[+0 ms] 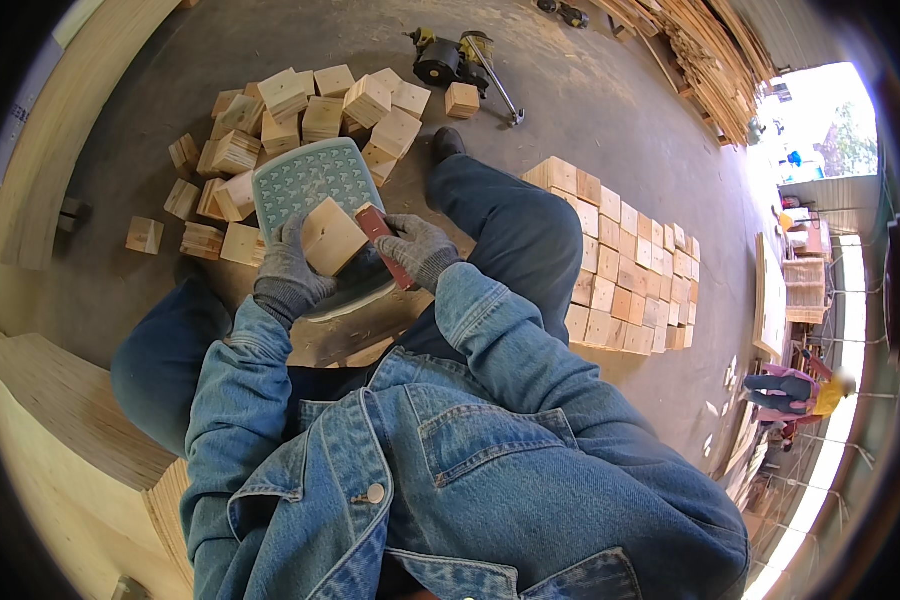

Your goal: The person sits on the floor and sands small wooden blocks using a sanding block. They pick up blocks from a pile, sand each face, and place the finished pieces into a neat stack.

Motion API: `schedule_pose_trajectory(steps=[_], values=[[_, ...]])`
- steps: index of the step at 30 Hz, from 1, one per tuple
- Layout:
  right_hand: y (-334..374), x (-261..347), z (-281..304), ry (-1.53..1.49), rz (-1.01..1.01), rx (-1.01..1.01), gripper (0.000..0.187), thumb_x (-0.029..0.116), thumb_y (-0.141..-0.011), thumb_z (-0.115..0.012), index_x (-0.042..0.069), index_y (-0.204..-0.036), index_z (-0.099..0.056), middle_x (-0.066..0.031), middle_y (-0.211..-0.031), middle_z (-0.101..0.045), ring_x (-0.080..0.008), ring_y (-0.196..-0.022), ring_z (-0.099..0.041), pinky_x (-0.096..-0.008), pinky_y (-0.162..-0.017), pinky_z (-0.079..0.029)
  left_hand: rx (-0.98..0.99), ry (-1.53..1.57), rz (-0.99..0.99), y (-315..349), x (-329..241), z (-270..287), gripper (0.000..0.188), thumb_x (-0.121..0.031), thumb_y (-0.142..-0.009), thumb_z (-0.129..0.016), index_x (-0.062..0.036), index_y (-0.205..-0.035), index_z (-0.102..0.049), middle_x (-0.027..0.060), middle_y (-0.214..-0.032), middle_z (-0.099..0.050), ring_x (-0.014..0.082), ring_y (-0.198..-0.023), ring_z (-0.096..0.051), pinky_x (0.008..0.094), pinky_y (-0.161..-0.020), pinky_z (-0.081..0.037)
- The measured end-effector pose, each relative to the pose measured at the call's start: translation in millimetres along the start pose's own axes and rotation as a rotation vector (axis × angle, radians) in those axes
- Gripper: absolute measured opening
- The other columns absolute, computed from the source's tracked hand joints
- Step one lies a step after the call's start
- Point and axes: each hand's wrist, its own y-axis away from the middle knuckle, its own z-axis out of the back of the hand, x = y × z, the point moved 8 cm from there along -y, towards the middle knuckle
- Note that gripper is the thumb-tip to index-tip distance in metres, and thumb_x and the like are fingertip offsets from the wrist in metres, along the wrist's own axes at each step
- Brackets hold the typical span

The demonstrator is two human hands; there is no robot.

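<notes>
Both my hands wear grey knit gloves. My left hand (295, 270) is closed around the left side of a square, pale wooden block (330, 236), held tilted above the near part of a green plastic stool (315, 170) with a raised pattern. In my right hand (420, 250) is a narrow, reddish-brown bar that looks like a sanding block (374, 224). Its long face lies along the block's right side; whether the two touch is hard to tell. The fingers under the wooden block are partly hidden.
Loose wooden blocks (320, 118) lie heaped beyond the stool. Blocks in neat rows (620, 270) stand to the right. A black-and-yellow tool (455, 60) with a metal bar rests on the floor. Stacked boards (70, 420) flank my left; a person (805, 390) is far right.
</notes>
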Motion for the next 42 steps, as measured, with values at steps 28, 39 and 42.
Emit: schedule_pose_trajectory(steps=[28, 39, 42], values=[[-5.3, -7.9, -4.0, -0.009, -0.001, 0.013, 0.063, 0.037, -0.096, -0.075, 0.008, -0.148, -0.058, -0.0156, -0.135, -0.069, -0.0256, -0.114, -0.070, -0.0361, -0.098, -0.056, 0.026, -0.023, 0.020, 1.6, -2.8, 3.1, 0.120, -0.029, -0.058, -0.097, -0.0089, -0.155, -0.029, 0.0275, -0.145, -0.045, 0.0453, -0.133, -0.051, 0.0471, -0.113, -0.048], [-4.5, -7.2, -3.4, -0.004, -0.002, 0.012, 0.063, 0.038, -0.095, -0.074, 0.008, -0.148, -0.058, -0.0153, -0.135, -0.069, -0.0252, -0.115, -0.070, -0.0359, -0.098, -0.056, 0.016, -0.007, -0.003, 0.0, 0.7, -0.1, 0.119, -0.028, -0.058, -0.095, -0.0096, -0.155, -0.029, 0.0277, -0.144, -0.045, 0.0459, -0.133, -0.051, 0.0479, -0.113, -0.047], [-4.9, -5.1, -2.8, 0.027, 0.021, 0.000, 0.062, 0.037, -0.096, -0.074, 0.007, -0.147, -0.058, -0.0157, -0.135, -0.069, -0.0253, -0.115, -0.070, -0.0356, -0.099, -0.056, 0.008, 0.001, -0.017, -0.4, 2.3, -0.3, 0.119, -0.028, -0.058, -0.095, -0.0102, -0.155, -0.029, 0.0277, -0.144, -0.046, 0.0458, -0.133, -0.051, 0.0480, -0.113, -0.047]])
